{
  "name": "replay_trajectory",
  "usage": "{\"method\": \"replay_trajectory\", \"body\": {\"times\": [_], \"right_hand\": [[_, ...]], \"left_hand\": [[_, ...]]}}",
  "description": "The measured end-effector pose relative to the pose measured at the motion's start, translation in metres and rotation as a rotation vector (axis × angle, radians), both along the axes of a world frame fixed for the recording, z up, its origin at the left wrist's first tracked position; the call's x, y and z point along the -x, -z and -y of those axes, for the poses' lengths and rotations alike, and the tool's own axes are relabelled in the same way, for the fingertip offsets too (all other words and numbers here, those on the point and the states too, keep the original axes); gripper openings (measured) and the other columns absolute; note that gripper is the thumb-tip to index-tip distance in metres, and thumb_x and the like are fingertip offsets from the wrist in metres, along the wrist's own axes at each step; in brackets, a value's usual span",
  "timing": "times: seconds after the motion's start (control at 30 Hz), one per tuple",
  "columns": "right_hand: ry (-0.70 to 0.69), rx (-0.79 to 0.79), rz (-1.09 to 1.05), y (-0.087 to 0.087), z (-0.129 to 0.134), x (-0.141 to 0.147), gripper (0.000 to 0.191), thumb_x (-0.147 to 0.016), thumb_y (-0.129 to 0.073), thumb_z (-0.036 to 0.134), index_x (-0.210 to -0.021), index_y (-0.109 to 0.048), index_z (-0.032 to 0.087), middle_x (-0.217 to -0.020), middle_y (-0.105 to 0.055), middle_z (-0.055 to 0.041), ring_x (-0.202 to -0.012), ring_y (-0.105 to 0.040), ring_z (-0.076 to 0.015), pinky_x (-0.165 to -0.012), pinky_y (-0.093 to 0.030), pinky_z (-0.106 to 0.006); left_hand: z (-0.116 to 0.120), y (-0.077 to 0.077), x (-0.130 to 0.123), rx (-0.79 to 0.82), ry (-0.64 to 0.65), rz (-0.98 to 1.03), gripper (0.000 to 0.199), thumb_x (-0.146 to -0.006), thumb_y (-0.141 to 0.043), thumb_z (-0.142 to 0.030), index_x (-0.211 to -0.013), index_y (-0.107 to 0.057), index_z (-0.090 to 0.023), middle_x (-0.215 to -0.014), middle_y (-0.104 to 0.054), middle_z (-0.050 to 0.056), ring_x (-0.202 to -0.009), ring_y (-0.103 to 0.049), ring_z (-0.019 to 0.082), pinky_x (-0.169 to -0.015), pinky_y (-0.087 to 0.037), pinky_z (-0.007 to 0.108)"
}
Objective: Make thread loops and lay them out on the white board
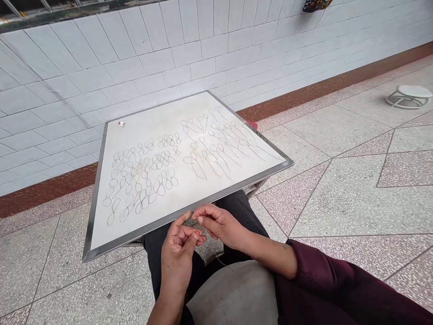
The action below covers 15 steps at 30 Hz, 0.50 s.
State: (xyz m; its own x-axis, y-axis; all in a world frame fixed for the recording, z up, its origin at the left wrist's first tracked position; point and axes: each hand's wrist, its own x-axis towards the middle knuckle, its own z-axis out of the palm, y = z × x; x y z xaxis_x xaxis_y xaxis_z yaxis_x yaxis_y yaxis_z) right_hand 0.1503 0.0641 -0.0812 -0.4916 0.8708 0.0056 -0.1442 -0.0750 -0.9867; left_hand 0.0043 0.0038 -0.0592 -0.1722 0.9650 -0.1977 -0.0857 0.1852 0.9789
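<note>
A thin wire (220,260) runs between my two hands, its loose tail hanging down over the light cloth on my lap. My left hand (178,257) pinches it between thumb and fingers, and the index finger has a tan wrap at its tip. Close beside it, my right hand (221,225) holds the upper part of the wire in a pinch. The shape of the wire between the fingertips is too small to make out. Both hands are just in front of the near edge of the white table (189,198).
Several figure-eight wire loops (142,198) lie in rows on the table's left half. Several single loops with long tails (216,158) spread over the right half. A small red-and-white object (121,124) sits near the far left corner. A white stool (409,95) stands far right.
</note>
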Motion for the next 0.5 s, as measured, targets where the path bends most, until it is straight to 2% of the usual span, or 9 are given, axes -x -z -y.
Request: {"method": "replay_trajectory", "body": {"times": [0.23,0.4,0.5], "right_hand": [[-0.038,-0.268,0.100,0.0053,-0.0051,-0.0030,0.021,-0.098,-0.052,0.029,-0.111,-0.067,0.024,-0.097,-0.056,-0.0018,-0.061,-0.051,-0.0082,-0.056,-0.047,-0.023],[0.073,-0.319,0.100,0.0026,-0.0071,0.0011,0.013,-0.094,-0.059,0.026,-0.093,-0.071,0.023,-0.085,-0.062,-0.0013,-0.077,-0.057,-0.0142,-0.071,-0.048,-0.027],[0.128,-0.337,0.121,0.0035,-0.0055,0.0041,0.013,-0.094,-0.061,0.027,-0.090,-0.072,0.023,-0.083,-0.062,-0.0011,-0.079,-0.057,-0.0151,-0.074,-0.048,-0.029]], "left_hand": [[0.0021,-0.0004,-0.0027,-0.017,-0.034,0.006,0.069,-0.080,-0.076,-0.034,-0.141,-0.043,-0.022,-0.070,-0.069,-0.005,-0.068,-0.067,0.016,-0.076,-0.054,0.033],[0.0036,0.0002,-0.0059,-0.035,-0.017,0.024,0.073,-0.080,-0.077,-0.031,-0.143,-0.041,-0.022,-0.067,-0.067,-0.006,-0.067,-0.066,0.016,-0.078,-0.055,0.034],[0.0035,-0.0017,-0.0071,-0.025,-0.011,0.031,0.070,-0.078,-0.077,-0.029,-0.140,-0.045,-0.022,-0.066,-0.066,-0.006,-0.066,-0.066,0.016,-0.079,-0.055,0.033]]}}
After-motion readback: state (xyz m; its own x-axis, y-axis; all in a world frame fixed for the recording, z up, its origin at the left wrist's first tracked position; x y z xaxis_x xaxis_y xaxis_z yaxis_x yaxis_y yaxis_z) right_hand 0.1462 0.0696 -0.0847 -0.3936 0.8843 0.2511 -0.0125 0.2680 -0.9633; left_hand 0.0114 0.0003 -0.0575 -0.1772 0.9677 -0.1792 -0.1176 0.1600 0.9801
